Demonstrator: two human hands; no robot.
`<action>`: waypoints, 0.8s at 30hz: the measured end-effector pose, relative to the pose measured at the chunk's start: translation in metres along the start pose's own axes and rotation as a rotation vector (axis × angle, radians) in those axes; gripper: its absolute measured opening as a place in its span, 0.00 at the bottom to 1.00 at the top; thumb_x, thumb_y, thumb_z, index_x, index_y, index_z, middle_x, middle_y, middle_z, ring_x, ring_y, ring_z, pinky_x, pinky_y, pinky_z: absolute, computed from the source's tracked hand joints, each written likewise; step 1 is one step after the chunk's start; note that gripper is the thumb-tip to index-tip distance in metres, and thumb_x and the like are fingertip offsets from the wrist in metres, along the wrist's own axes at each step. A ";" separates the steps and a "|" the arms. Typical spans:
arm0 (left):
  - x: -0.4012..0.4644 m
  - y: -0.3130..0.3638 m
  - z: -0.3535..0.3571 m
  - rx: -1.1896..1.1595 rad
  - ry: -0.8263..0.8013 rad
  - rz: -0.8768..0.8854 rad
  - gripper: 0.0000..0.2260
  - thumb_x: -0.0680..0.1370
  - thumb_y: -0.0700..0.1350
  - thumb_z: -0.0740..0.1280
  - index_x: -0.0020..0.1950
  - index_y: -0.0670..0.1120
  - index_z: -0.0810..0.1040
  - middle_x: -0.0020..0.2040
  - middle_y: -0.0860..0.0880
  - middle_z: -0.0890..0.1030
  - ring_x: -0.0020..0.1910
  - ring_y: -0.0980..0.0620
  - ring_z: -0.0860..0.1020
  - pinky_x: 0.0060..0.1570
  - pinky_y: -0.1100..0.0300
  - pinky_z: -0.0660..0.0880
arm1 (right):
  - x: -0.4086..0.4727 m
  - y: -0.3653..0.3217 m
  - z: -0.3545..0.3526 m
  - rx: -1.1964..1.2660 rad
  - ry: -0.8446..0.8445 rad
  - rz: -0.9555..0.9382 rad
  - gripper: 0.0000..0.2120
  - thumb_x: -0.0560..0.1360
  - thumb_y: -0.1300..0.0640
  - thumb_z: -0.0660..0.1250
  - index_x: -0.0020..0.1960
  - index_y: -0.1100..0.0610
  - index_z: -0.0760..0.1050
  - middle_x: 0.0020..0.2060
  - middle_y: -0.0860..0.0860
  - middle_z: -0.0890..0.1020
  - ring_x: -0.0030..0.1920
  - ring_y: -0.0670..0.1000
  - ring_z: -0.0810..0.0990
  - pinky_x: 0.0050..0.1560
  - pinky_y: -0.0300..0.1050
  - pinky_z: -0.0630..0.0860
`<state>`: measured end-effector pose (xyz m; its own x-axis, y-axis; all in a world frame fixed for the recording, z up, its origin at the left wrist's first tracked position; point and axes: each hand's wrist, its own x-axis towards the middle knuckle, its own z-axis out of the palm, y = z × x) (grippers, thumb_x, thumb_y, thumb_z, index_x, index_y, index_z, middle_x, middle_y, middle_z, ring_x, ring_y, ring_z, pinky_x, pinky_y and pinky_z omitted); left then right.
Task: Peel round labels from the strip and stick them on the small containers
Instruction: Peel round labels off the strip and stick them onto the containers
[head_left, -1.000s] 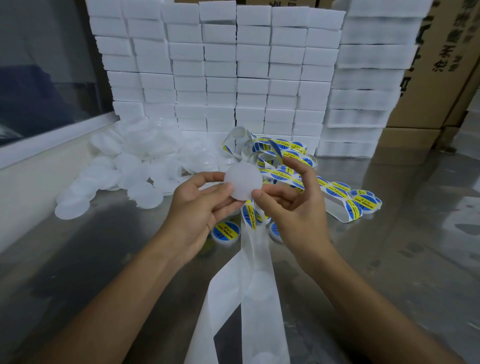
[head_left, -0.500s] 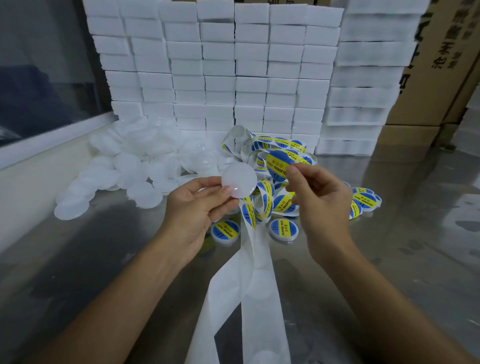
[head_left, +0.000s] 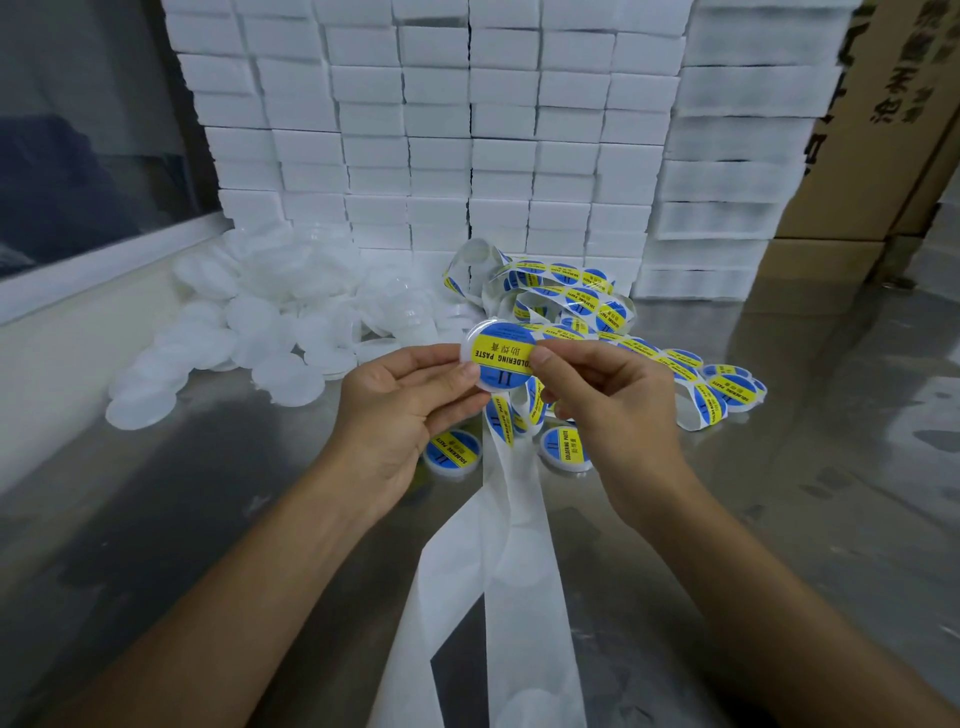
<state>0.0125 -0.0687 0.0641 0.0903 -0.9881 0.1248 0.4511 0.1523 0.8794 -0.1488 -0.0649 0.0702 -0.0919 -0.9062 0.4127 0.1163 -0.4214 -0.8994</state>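
Sticking the label down is where we're at right now. Our left hand (head_left: 410, 400) pinches the small round container (head_left: 480, 358) by its lower-left rim, holding it up over the steel table (head_left: 779, 519) with the flat face tipped toward us. Our right hand (head_left: 613, 410) comes in from the right, thumb (head_left: 545, 358) pressed on the right edge of the blue-and-yellow soldering paste label (head_left: 501, 356), curled fingers behind, so it's gripping label and container together at that side.

The label already sits pretty much centred on the face, a thin white rim showing around the left and top. Its yellow band runs roughly left to right and reads upside down from here. So the bit that matters: the thumb is on the right edge and the rest of the label stretches left from it, toward the left hand's fingertips. Our guess is the next move is a smoothing swipe along that band, right to left, and the right hand is the one placed for it.

Below the hands the label strip (head_left: 571, 306) loops back toward the stack of white foam blocks (head_left: 467, 130), spent backing paper (head_left: 514, 571) trails toward us, and two finished containers (head_left: 452, 452) lie flat on the table. The unlabelled pile (head_left: 249, 322) is off to the left.
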 end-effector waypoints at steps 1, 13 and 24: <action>0.000 0.000 0.000 0.005 -0.001 0.001 0.14 0.62 0.38 0.73 0.47 0.38 0.80 0.42 0.41 0.86 0.41 0.47 0.85 0.37 0.62 0.80 | 0.000 0.000 0.000 -0.003 -0.001 -0.001 0.05 0.73 0.66 0.72 0.42 0.57 0.83 0.31 0.47 0.84 0.28 0.42 0.78 0.32 0.32 0.73; -0.001 0.001 0.000 0.039 -0.018 0.009 0.14 0.62 0.37 0.74 0.46 0.39 0.80 0.41 0.41 0.86 0.40 0.46 0.85 0.37 0.62 0.80 | 0.001 0.003 -0.001 -0.045 -0.003 -0.005 0.05 0.73 0.65 0.73 0.43 0.56 0.83 0.31 0.46 0.84 0.29 0.42 0.78 0.32 0.31 0.73; -0.007 0.002 0.004 0.146 -0.066 0.098 0.12 0.62 0.40 0.75 0.44 0.42 0.81 0.41 0.41 0.85 0.40 0.44 0.85 0.38 0.61 0.81 | 0.003 0.018 -0.004 -0.352 0.086 -0.275 0.09 0.72 0.60 0.75 0.42 0.45 0.82 0.36 0.44 0.85 0.36 0.52 0.82 0.40 0.48 0.80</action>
<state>0.0098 -0.0618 0.0668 0.0667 -0.9688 0.2389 0.3091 0.2477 0.9182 -0.1506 -0.0753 0.0552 -0.1557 -0.7501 0.6427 -0.2660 -0.5947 -0.7586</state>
